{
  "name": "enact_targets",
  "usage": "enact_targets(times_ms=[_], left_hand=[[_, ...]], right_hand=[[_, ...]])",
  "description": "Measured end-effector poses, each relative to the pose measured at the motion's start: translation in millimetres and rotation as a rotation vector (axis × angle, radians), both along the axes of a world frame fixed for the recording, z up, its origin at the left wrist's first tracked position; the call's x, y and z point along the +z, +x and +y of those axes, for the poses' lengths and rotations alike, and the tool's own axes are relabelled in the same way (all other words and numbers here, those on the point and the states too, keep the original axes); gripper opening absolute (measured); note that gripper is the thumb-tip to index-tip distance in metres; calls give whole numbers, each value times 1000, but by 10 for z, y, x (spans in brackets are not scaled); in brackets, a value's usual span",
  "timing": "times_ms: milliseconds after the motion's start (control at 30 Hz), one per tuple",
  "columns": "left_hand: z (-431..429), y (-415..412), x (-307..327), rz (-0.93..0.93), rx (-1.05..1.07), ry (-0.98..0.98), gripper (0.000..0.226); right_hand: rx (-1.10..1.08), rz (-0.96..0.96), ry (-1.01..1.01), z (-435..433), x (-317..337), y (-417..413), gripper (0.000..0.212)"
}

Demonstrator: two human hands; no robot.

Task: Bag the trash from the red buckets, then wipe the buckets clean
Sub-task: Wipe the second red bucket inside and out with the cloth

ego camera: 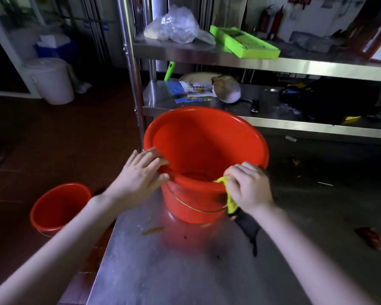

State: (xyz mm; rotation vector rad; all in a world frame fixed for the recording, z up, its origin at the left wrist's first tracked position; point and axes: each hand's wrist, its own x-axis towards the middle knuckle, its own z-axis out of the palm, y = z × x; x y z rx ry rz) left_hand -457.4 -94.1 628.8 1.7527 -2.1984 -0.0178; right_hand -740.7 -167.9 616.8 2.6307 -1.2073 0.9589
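In the head view, I had the large red bucket standing at the centre of the frame on the steel worktop, its mouth towards me. It looked empty apart from some residue near the bottom, so I judged the bagging done for this one and the wiping in hand.

My left hand lay flat on the near-left rim with its fingers straight, steadying rather than gripping. My right hand was curled round a yellow cloth, which it pressed over the near-right rim. Part of the cloth hung down the outer wall. A black strip trailed on the worktop below that wrist; I could not tell what it was.

To wipe well, I reckoned the left hand should bear down harder so the bucket would not slide or tip. The cloth should follow the rim all the way round, then work down the inner wall to the residue.

A second red bucket stood on the floor at lower left. A yellowish scrap lay on the worktop, just before the large bucket.
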Motion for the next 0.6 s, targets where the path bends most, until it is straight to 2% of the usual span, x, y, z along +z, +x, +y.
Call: enact_targets(times_ms=[100,233,333,433,533,600], left_hand=[[-25,181,-57,-21,-66,22,62],[-71,-60,-173,-53,-83,-93,42],[-50,-99,-214,-24,-13,-135,44],[-29,-209,-205,8,-11,-154,43],[42,-369,-237,97,6,-164,43],[94,-372,-264,171,28,-173,46]], right_hand=[[-7,21,142,-334,103,-342,32],[-88,-56,150,-431,69,-380,36],[-279,-196,92,-184,-28,-136,31],[-438,-207,24,195,-83,346,23],[-442,-120,52,499,-63,883,18],[-360,-70,27,510,-58,922,17]])
